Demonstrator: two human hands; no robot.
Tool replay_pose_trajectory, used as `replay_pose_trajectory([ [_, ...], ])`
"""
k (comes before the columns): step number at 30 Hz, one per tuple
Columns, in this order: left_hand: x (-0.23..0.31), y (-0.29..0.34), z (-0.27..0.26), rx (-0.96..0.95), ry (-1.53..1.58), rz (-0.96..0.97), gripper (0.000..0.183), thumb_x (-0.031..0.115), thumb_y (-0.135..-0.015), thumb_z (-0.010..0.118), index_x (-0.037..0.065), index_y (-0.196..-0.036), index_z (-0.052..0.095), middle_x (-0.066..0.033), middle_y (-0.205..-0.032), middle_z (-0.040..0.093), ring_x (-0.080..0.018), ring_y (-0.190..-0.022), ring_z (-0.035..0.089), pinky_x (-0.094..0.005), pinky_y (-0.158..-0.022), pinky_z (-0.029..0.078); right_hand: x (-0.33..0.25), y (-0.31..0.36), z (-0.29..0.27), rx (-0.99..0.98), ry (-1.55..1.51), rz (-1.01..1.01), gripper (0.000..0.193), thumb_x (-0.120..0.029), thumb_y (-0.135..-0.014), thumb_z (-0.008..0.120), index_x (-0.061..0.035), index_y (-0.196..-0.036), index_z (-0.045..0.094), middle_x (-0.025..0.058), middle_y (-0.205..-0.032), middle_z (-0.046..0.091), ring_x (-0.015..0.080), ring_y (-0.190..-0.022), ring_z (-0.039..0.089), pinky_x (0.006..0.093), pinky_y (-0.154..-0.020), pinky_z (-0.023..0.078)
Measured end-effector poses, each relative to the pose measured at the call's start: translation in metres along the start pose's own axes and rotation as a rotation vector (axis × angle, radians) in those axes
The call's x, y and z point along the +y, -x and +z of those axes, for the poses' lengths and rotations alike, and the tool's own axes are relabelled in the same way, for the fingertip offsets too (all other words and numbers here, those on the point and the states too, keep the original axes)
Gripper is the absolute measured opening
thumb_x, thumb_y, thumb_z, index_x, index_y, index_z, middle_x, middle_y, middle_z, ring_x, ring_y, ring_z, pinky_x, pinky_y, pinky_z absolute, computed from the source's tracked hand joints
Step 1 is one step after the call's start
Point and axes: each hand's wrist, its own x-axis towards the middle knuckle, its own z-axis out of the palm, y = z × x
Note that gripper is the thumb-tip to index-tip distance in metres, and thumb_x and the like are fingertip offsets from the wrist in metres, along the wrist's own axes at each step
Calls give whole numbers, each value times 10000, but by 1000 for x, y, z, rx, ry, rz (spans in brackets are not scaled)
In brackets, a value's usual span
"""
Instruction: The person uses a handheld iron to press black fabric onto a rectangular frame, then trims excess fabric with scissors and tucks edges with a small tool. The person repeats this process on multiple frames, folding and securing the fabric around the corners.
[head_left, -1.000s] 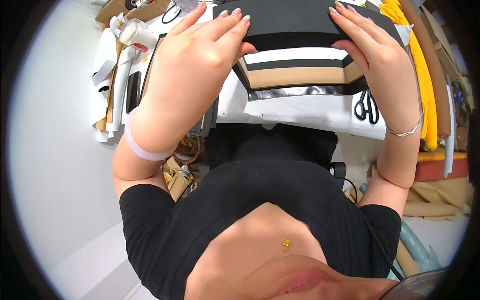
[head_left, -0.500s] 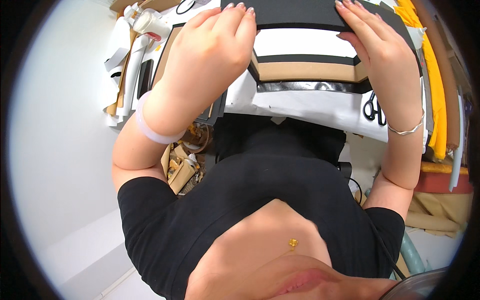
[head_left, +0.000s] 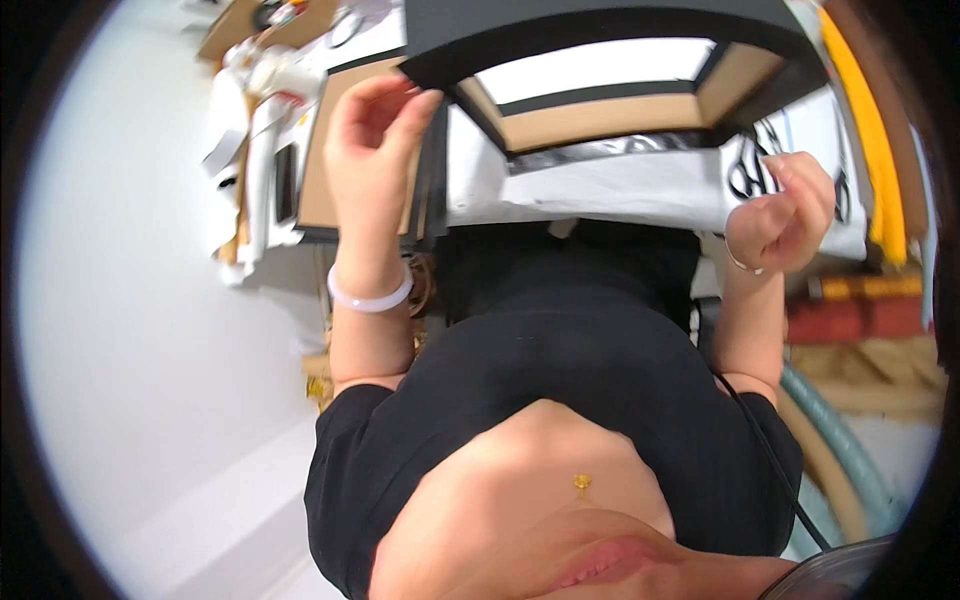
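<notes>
A black board frame-like box with a rectangular window and brown cardboard inner walls stands at the far side of the worktable. At its near left corner, the thumb and fingers of my left hand close in a pinch on the black edge. My right hand is off the box, raised near its right side. Its fingers are loosely curled with no object seen in them. Beside that hand lie black-handled scissors on the white table covering.
Brown boards with black edges are stacked to the left, beside a dark flat oblong thing. White rolls and a whitish jar stand farther left. Yellow material hangs along the right. Teal rolls lean below.
Both hands have drawn back from the top of the box. My left hand moved to its near left corner; my right let go and came down toward me. The box's near edge now looks tilted.
</notes>
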Motion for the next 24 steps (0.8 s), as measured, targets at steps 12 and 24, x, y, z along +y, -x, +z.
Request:
replay_pose_trajectory([
  [12, -8, -3, -18, -99, 403, -240, 202, 128, -1032, 643, -6, -1183, 652, -115, -1120, 717, -221, -1063, 682, -356, -972, 537, 48, 74, -81, -503, 573, 810, 207, -167, -977, 682, -5, -1102, 707, 154, -1030, 697, 277, -914, 676, 376, -835, 540],
  [24, 11, 2, -3, -131, 475, -259, 191, 184, -981, 732, 18, -1070, 701, -42, -1028, 712, -127, -964, 674, -283, -919, 518, 121, 59, -73, -976, 818, 635, 203, -197, -963, 638, -35, -1015, 748, 182, -1040, 704, 384, -931, 687, 438, -847, 554],
])
